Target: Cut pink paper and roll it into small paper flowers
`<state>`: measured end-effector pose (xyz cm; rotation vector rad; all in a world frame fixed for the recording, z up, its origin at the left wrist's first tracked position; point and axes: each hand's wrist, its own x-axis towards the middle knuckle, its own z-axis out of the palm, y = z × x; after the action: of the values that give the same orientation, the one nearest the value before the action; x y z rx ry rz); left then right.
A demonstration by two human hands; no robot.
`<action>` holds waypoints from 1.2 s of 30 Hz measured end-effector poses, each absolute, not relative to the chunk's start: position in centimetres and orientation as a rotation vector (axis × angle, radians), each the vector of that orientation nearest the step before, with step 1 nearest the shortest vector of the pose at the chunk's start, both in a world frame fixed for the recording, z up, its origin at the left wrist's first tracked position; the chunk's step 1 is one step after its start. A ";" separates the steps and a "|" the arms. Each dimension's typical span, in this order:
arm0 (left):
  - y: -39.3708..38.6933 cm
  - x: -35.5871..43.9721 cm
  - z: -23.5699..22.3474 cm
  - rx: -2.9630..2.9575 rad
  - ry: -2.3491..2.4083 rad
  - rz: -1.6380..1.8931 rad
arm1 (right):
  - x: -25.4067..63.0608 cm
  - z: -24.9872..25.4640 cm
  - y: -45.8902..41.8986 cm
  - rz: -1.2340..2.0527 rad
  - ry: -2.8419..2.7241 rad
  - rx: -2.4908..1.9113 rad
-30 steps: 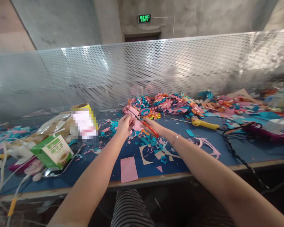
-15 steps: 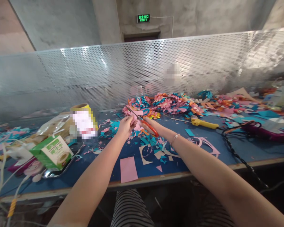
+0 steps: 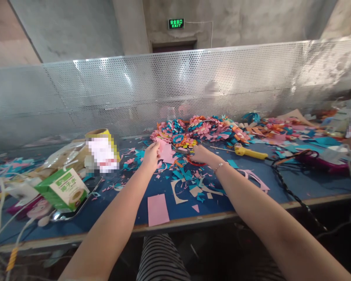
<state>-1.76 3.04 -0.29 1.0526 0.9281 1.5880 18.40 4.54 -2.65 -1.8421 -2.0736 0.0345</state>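
- While the left hand point(image 3: 152, 153) keeps a closed grip on pink paper point(image 3: 166, 152) over the worktop point(image 3: 105, 214), the right hand point(image 3: 200, 153) grips red-handled scissors point(image 3: 196, 162) just beside it
- Near the front edge lies a pink rectangle point(image 3: 158, 210)

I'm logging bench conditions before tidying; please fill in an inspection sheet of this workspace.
Surface: blue tabletop, strewn with multicoloured paper scraps.
Job's things: pink paper piece; red-handled metal scissors.
Clutter: scraps, green-and-white drink carton.
Hands: left hand grips the paper piece; right hand holds the scissors.
Cables: twisted black cable at right; white cable at left.
Surroundings: perforated metal panel, green exit sign, concrete wall.
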 end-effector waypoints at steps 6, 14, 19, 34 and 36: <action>3.0 -1.4 -0.9 1.295 1.011 1.551 | 17.0 -1.0 3.9 0.181 -1.893 -1.364; 2.5 -1.1 -0.7 1.554 1.026 1.559 | 14.3 -1.1 3.0 0.774 -1.876 -0.812; 2.1 -0.8 -0.5 1.568 1.013 1.563 | 14.1 -1.2 3.2 0.718 -1.828 -0.849; 2.0 -0.3 -0.8 1.384 0.976 1.397 | 14.3 -1.8 3.6 0.634 -1.767 -0.938; 2.1 -0.4 -0.8 1.344 0.958 1.385 | 14.2 -1.9 3.8 0.707 -1.721 -0.943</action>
<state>-0.37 2.07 -0.79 1.3440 0.9582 1.3847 14.23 3.85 -1.95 -0.9429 -1.7213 0.7074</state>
